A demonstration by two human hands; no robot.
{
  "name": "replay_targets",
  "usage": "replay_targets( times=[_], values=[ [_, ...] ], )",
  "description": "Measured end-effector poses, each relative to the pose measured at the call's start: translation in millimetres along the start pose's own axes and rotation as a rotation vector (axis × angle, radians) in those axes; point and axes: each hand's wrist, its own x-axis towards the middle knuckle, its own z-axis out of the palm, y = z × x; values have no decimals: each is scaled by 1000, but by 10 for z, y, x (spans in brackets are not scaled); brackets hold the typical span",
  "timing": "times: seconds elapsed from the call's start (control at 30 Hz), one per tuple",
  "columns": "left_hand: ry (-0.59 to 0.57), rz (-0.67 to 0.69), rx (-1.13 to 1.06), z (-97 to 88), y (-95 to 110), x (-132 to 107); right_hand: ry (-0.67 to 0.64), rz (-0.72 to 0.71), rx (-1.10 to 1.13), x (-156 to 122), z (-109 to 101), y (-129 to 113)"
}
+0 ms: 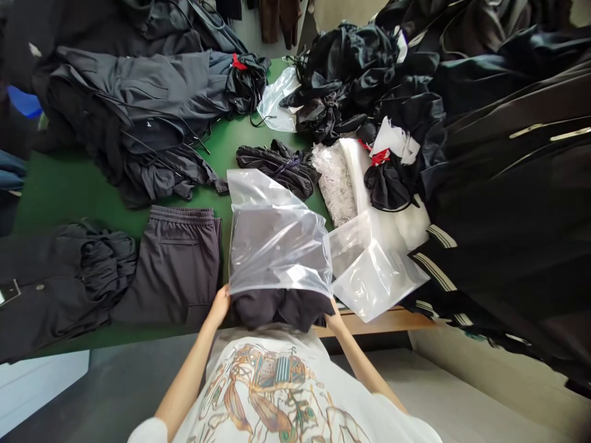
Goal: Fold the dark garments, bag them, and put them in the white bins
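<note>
A clear plastic bag [272, 246] lies in front of me at the table's near edge, its opening toward my body. A folded dark garment [258, 307] is mostly inside it, with the near end bulging out below the bag's rim. My left hand [220, 307] is closed at the left corner of the opening. At the right corner, my right hand [335, 318] grips the bag's edge beside the garment; its fingertips are partly hidden. Left of the bag lie folded dark trousers [180, 264] with an elastic waistband. More clear plastic bags [369, 286] lie to the right.
The green table [46, 191] carries a heap of dark garments [152, 92] at the back left and bundled black clothes [346, 74] at the back right. A black roll [277, 166] lies beyond the bag. Dark garments with striped trim [498, 246] are piled high on the right.
</note>
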Motion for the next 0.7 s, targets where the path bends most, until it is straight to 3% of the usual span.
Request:
replay_targets(
  times=[0.07, 0.13, 0.23, 0.3, 0.37, 0.43, 0.53, 0.6, 0.63, 0.7],
  values=[
    [-3, -47, -43, -58, 93, -1, -95, 72, 18, 111, -50, -183],
    [-6, -155, -46, -103, -12, -173, -116, 178, 36, -14, -86, -199],
    [47, -250, -42, -94, -472, -639, -4, 316, 129, -577, 11, 70],
    [116, -195, -78, -53, -802, -911, 117, 384, 232, -964, 179, 286],
    [157, -99, -112, -18, -971, -1015, 209, 390, 300, -1140, 356, 390],
    [168, -9, -104, -11, -889, -923, 242, 314, 311, -1035, 471, 325],
    [130, 132, -19, -69, -417, -609, 222, 158, 273, -586, 465, 19],
    [80, 127, 42, -142, -149, -495, 173, 127, 190, -403, 379, -136],
    [43, 91, 45, -182, -104, -507, 163, 137, 167, -414, 336, -155],
    [-21, -18, 2, -256, -239, -679, 138, 205, 175, -657, 300, -59]
  ],
)
